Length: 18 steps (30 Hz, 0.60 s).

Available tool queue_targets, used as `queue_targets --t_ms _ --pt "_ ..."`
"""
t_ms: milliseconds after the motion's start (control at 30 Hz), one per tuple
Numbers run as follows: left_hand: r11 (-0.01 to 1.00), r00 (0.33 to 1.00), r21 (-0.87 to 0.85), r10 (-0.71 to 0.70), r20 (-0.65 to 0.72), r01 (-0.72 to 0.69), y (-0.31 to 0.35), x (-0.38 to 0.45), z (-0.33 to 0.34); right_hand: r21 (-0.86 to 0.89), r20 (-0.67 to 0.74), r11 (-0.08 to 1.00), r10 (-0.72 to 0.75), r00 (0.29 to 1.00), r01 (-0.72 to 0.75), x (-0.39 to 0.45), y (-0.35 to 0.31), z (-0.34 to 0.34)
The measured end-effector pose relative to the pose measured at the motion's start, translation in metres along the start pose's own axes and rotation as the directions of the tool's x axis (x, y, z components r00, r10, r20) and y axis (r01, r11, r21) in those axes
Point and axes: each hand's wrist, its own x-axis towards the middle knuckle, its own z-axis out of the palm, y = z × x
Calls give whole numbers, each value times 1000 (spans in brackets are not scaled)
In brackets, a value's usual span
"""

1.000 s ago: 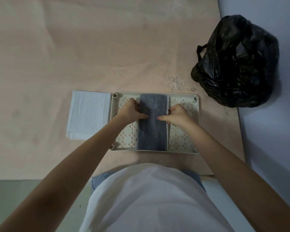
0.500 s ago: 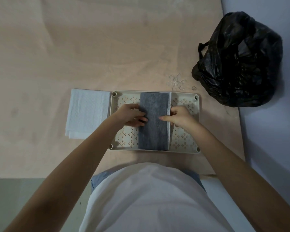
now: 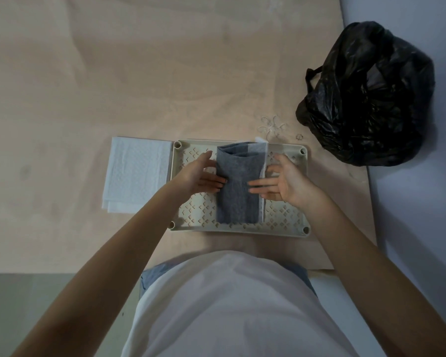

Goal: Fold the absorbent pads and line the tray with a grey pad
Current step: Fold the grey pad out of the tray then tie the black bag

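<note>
A folded grey pad (image 3: 238, 194) lies lengthwise down the middle of a cream perforated tray (image 3: 285, 215). Its far end has lifted and curls open, showing a white underside along the right edge. My left hand (image 3: 200, 173) lies at the pad's left edge, fingers straight and their tips touching it. At the right edge my right hand (image 3: 281, 180) has its palm turned up and its straight fingers reach onto the pad. A folded white pad (image 3: 137, 173) rests on the table just left of the tray.
A full black plastic bag (image 3: 368, 96) sits at the back right, on the edge of the beige tablecloth (image 3: 113, 73). A small clear ring-shaped item (image 3: 271, 127) lies just beyond the tray. My white shirt fills the bottom of the view.
Both hands have gone from curled fingers pinching the pad's sides to flat fingers. The pad's far end has sprung up and opened, and its white edge shows more.
</note>
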Motion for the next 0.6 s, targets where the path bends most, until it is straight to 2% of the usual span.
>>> queue_targets --t_ms 200,300,400,533,600 --pt "996 999 83 30 -38 -27 -5 -5 1 49 61 999 20 998 -23 1 5 -5" --pt "980 991 153 124 46 -130 -12 -7 -1 -46 119 996 -67 991 73 1 7 -5" --pt "980 988 137 135 68 -144 -17 -10 -3 -67 147 989 -119 982 130 -2 12 -7" --pt "972 985 164 160 69 -169 -24 -13 0 -246 109 951 -167 980 189 -3 21 -9" --pt "948 976 232 209 58 -217 -29 -14 2 -321 89 930 -158 983 179 -5 23 -8"
